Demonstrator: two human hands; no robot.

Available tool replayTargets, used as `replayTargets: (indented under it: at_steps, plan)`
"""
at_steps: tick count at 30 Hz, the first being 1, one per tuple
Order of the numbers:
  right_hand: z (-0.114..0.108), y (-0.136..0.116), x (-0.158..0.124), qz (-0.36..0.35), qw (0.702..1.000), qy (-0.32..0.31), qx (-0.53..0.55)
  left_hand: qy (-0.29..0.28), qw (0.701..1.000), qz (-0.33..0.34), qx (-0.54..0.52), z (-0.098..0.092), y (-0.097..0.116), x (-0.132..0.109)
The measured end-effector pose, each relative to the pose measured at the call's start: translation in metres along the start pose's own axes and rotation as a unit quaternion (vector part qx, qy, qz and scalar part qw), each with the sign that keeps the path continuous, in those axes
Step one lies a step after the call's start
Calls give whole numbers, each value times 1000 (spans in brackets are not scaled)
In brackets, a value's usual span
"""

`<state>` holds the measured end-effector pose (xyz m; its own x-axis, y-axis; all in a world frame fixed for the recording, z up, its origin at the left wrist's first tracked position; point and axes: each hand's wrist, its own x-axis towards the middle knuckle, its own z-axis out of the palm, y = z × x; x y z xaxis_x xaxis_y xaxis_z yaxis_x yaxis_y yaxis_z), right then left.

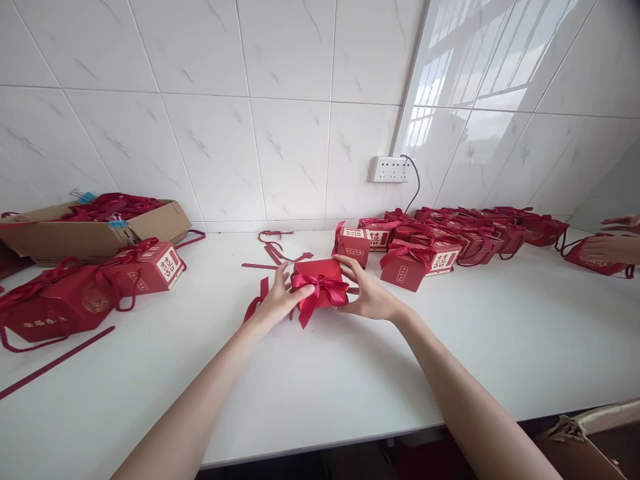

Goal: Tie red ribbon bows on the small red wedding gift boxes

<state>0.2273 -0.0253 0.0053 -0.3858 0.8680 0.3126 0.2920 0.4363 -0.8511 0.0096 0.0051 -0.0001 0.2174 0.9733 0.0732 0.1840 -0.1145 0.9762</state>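
Observation:
A small red gift box with a shiny ribbon bow tied on its front is between my hands on the white table. My left hand grips its left side, thumb on the bow. On the right side my right hand curls around the box, fingertips at its upper corner and thumb near the lower edge. Beside my left hand lies a loose piece of red ribbon. Behind the box are several cut ribbon scraps.
Red boxes with bows crowd the back right. At left stand more boxes, a ribbon strip and a cardboard carton of ribbons. Another person's hand touches a box at far right. A power socket is on the wall.

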Motion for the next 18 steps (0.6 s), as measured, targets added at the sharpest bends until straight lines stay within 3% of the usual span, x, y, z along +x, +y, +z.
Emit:
replayTargets:
  at_steps: [3, 5, 10, 18]
  plan:
    - [0, -1, 0, 19, 998, -39, 50, -68, 998, -2, -15, 4, 3, -5]
    - [-2, 0, 1, 19, 994, -45, 102, -82, 996, 9, -31, 5, 6, -6]
    - [-3, -1, 4, 24, 991, 32, 127, -85, 996, -3, -26, 3, 10, -7]
    - [6, -9, 9, 113, 971, 106, 181, -154, 988, 5, -20, 1, 12, -7]
